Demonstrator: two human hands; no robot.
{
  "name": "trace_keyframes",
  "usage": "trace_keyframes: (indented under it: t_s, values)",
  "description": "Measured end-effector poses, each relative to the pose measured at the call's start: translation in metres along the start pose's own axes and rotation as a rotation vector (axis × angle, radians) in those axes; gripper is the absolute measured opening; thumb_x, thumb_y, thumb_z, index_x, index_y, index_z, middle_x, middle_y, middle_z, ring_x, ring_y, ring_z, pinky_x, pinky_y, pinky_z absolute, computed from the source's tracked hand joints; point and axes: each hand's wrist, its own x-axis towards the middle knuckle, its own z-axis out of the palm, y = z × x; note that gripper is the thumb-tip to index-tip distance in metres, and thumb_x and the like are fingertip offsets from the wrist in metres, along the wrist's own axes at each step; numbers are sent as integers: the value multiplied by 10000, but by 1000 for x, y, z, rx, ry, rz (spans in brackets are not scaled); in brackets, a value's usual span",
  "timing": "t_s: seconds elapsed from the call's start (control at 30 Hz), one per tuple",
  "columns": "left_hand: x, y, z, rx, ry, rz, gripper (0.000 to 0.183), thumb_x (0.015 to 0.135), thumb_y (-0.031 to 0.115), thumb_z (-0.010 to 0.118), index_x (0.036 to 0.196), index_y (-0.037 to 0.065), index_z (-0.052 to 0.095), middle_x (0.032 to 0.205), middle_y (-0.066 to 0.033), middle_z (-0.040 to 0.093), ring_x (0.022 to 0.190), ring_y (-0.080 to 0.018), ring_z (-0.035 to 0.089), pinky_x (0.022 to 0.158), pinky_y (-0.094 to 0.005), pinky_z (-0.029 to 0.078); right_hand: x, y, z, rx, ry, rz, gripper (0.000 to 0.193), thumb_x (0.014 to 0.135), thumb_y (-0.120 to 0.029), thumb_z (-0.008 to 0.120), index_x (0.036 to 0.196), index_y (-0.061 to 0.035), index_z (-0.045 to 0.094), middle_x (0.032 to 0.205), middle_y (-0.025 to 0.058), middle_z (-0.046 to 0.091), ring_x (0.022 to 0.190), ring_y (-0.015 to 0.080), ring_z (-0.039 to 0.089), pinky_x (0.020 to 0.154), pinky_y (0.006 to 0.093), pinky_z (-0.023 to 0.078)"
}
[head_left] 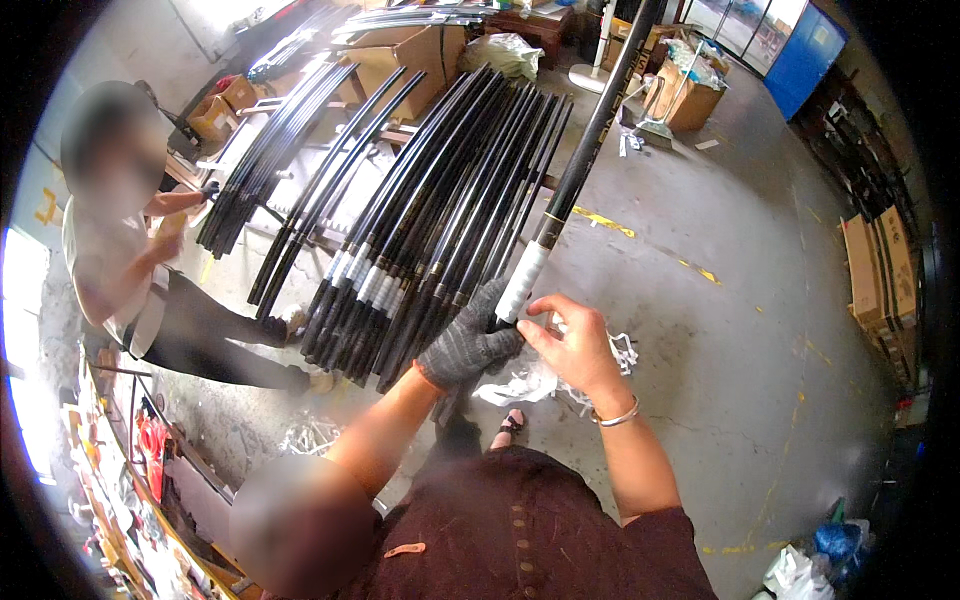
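Note:
A long black pole (582, 160) rises from my hands toward the upper right, tilted, with light lettering along it. Near its lower end is a band of white wrapping (523, 283). My left hand (468, 342), in a dark grey knit glove, is closed around the pole at the lower end of that band. My bare right hand (572, 345), with a bangle at the wrist, is beside the white band's lower end. Its thumb and forefinger are bent together in a pinch there; I cannot make out what is between them. The pole's bottom end is hidden by my glove.
Rows of black poles (450, 180) lie on a rack ahead, several with white bands. A co-worker (120, 240) stands at the left, a gloved hand on other poles. White scraps (530, 385) litter the floor below my hands. Cardboard boxes (875, 270) stand at the right.

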Motion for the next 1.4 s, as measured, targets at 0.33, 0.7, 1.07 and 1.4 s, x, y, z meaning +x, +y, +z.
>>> trace_keyframes:
  t_s: [0.33, 0.7, 1.07, 1.4]
  values:
    - [14, 0, 39, 515, 237, 433, 549, 807, 50, 653, 1320, 12, 462, 1152, -142, 615, 1046, -217, 584, 929, -336, 453, -2, -1, 5, -279, 211, -100, 121, 794, -138, 651, 827, -23, 665, 642, 172, 600, 574, 312, 606, 533, 375, 452]
    - [14, 38, 13, -283, -370, -93, 756, 753, 91, 728, 1421, 46, 377, 916, -28, 637, 692, -101, 585, 623, -251, 501, -10, 17, -39, 72, 84, -133, 82, 789, -73, 664, 831, -11, 629, 659, 16, 565, 656, 67, 531, 607, 265, 450]
    - [12, 23, 5, -402, -366, 20, 655, 738, 54, 701, 1341, 59, 446, 795, -1, 568, 624, -108, 546, 553, -256, 461, 14, -3, -20, 62, -4, -230, 154, 819, -153, 705, 811, -12, 643, 753, 130, 653, 652, 260, 626, 635, 349, 481]
    - [-76, 25, -112, -385, -94, -102, 840, 545, 162, 869, 1271, -14, 484, 885, -114, 618, 703, -174, 602, 570, -292, 492, -178, 362, -229, -1166, 366, 1021, 160, 844, -171, 617, 944, -50, 649, 953, 164, 679, 898, 359, 662, 741, 464, 531]
